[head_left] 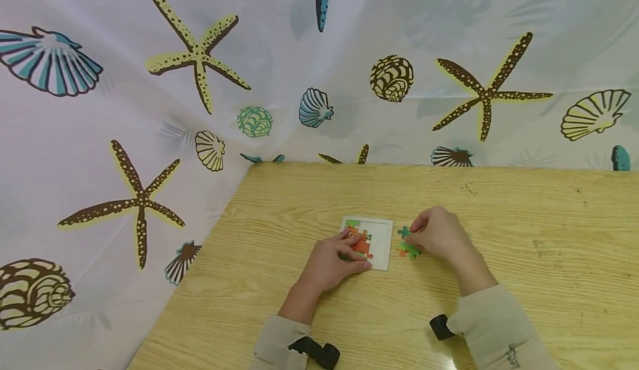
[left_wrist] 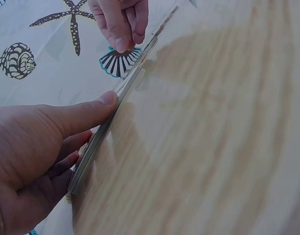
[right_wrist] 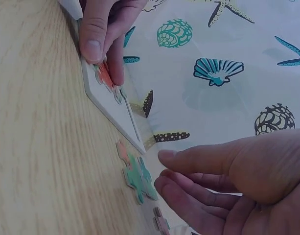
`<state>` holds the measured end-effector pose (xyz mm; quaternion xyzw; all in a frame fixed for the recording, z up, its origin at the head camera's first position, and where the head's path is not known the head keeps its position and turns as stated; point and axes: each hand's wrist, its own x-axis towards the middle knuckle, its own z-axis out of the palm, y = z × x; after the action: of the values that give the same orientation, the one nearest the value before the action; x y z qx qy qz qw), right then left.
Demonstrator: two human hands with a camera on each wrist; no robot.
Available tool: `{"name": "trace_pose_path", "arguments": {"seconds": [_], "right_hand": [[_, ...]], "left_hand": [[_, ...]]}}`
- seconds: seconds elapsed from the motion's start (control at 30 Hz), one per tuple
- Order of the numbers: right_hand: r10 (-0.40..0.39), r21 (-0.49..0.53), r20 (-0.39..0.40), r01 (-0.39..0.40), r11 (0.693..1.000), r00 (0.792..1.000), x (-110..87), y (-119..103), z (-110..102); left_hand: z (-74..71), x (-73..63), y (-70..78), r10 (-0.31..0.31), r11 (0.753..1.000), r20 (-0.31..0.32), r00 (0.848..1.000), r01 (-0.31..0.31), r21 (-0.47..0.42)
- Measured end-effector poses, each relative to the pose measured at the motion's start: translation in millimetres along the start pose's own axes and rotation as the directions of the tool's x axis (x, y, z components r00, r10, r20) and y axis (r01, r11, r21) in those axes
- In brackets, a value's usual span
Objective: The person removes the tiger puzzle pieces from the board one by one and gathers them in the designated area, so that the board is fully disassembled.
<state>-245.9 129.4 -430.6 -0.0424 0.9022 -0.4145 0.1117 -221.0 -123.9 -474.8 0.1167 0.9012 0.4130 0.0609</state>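
Beige sleeves [head_left: 499, 325] reach in from the lower edge of the head view, the right one bearing dark lettering [head_left: 512, 355], with a black fitting [head_left: 441, 327] at each wrist. Beyond them, the left hand [head_left: 329, 262] rests on the left part of a white puzzle tray [head_left: 381, 248], its thumb at the near edge and its fingers spread over the pieces; it steadies the tray rather than clenching it. Red-orange pieces [head_left: 364, 247] sit inside along the left side, with a green corner piece [head_left: 353, 223] at the far left, while the right part shows bare white.

Just right of the tray, loose pieces [head_left: 412, 249] in green, teal and orange lie close together on the wood-grain table [head_left: 549, 259]. Over them hovers the right hand [head_left: 441, 236], fingers loosely bent; from the right wrist, thumb and fingertips stand slightly apart, the grip released. A smaller pinkish piece [right_wrist: 161, 221] lies nearer that wrist. Behind the table and along its left side hangs a white cloth [head_left: 279, 54] printed with starfish and shells
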Motion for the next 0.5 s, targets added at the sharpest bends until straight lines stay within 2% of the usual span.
{"name": "trace_pose_path", "arguments": {"seconds": [0.23,0.37,0.5], "right_hand": [[-0.018,0.033,0.018,0.017,0.999,1.0,3.3,-8.9,11.0],[-0.002,0.035,0.032,0.001,0.999,0.999,2.6,-13.1,16.6],[-0.018,0.023,0.029,0.017,1.0,0.999,3.4,-16.4,20.1]], "left_hand": [[-1.2,-1.4,-2.8,-0.01,1.0,-0.013,1.0,0.01,-0.012],[-1.9,-1.8,-1.3,0.001,1.0,-0.007,1.0,-0.001,-0.009],[-3.4,-1.6,1.4,-0.001,1.0,-0.006,1.0,0.001,-0.013]]}}
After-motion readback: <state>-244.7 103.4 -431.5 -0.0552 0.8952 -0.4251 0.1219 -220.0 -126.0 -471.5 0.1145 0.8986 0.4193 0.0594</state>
